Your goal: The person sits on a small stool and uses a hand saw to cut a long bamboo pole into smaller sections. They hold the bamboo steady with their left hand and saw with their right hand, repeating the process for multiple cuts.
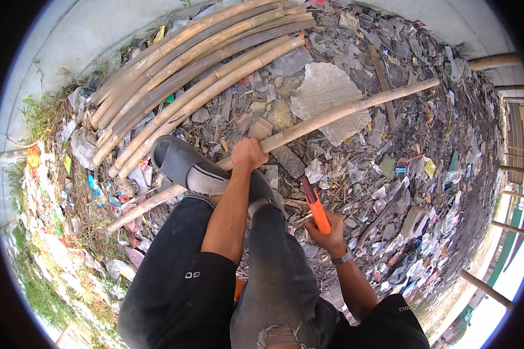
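- The left hand (248, 155) is clenched around a long bamboo pole (343, 109), fingers wrapped over the top of it, knuckles up.
- That pole runs on a slant: beyond the left fingers it stretches up and away to the right over the rubbish, and below them it passes under the person's foot and carries on to the lower left.
- A grey slide sandal (183, 163) sits just to the left of the gripping fingers, the foot in it pressing down on the pole.
- The right hand (330, 237) is closed around the orange handle of a cutting tool (315, 208); a watch sits on that wrist.
- The tool's dark blade end points up from the right fingers toward the pole, its tip a little short of the bamboo and not touching it.
- Between the two hands lies the person's knee in torn grey trousers.
- Up and to the left of the left fingers, well apart from them, a stack of bamboo poles (198, 64) lies side by side, all curved by the lens.
- Just beyond the left fingers, behind the held pole, lies a pale flat broken sheet (326, 90) on the ground.
- The ground (425, 116) all about both hands is grey rubble strewn with plastic scraps and wrappers.
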### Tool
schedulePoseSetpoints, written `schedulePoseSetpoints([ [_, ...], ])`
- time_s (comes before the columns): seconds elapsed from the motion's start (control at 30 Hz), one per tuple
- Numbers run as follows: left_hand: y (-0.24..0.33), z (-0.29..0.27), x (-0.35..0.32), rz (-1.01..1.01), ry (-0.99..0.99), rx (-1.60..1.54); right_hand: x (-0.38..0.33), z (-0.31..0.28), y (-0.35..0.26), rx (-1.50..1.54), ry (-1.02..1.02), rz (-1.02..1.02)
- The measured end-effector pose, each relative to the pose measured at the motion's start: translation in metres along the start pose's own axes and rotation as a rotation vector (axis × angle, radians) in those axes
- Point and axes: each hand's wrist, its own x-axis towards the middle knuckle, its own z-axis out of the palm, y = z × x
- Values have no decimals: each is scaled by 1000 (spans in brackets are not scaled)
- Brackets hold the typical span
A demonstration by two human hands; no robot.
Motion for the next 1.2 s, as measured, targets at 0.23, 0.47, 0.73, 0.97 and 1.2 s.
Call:
schedulePoseSetpoints([
  [0.23, -4, 0, -7, 8, 55, -10, -95, -41, -1, -77, -75, 72],
  [0.47, 13, -2, -9, -67, 1, -4, -4, 15, 52, 208, 13, 139],
  [0.73, 11, -19, -4, -87, 63, 29, 69, 17, 37, 129, 42, -76],
  [0.97, 9, -16, -4, -90, 56, 46, 25, -113, -77, 79, 96, -340],
  [1.2, 5, -13, -6, -25, 175, -36, 6, -69, -23, -53, 83, -121],
])
